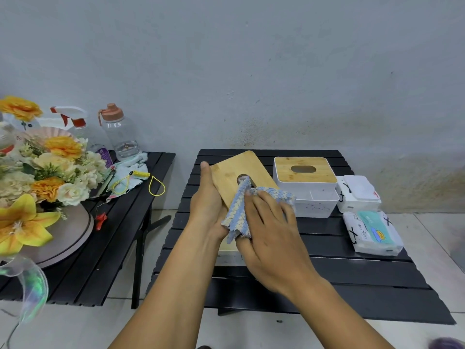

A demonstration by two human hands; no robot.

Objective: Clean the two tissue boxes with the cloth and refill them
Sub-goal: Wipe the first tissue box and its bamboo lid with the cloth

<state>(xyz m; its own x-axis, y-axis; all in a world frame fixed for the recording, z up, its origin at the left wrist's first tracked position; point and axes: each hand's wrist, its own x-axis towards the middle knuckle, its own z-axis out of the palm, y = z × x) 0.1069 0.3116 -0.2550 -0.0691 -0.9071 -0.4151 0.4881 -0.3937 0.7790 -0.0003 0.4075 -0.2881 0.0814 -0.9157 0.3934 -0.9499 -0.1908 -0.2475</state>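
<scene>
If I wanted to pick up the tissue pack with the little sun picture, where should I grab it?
Probably across its two long sides, coming down from above. The tissue pack lies flat at the right edge of the black table, top bare, nothing stacked on it. It looks soft, so squeeze gently. The other pack crowds its far end, so avoid that side.

Light: bright and soft all over
Shadows: very faint
Edges: bent, wide view
Blur: bottom right corner fuzzy
</scene>
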